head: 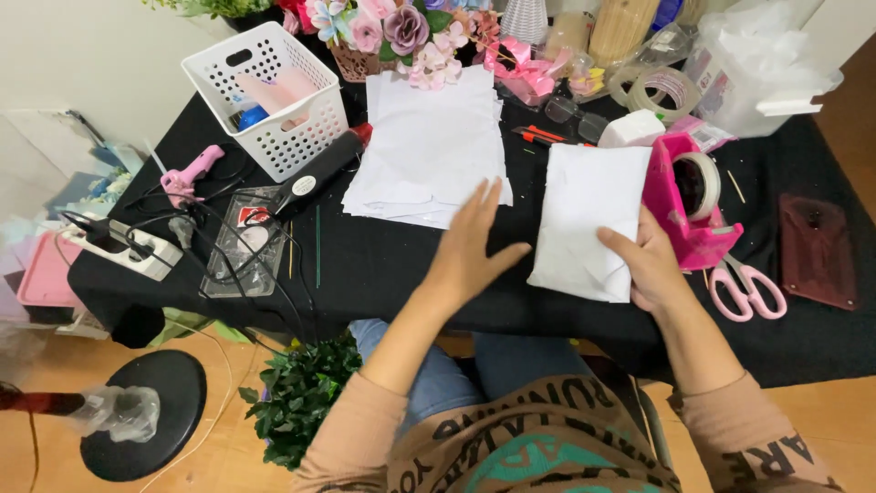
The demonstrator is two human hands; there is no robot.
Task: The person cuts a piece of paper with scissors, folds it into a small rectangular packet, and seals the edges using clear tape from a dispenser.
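Hands: right (650, 260) pinches folded white paper (584, 219) edge.

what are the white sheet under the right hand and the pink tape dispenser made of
The white sheet under the right hand looks like thin matte paper or tissue: it creases softly at its lower edge. The pink tape dispenser looks like moulded plastic, with a smooth, slightly glossy surface.

A tan long-sleeved top with teal and black printed lettering, sleeves pushed up the forearms, and blue denim jeans.
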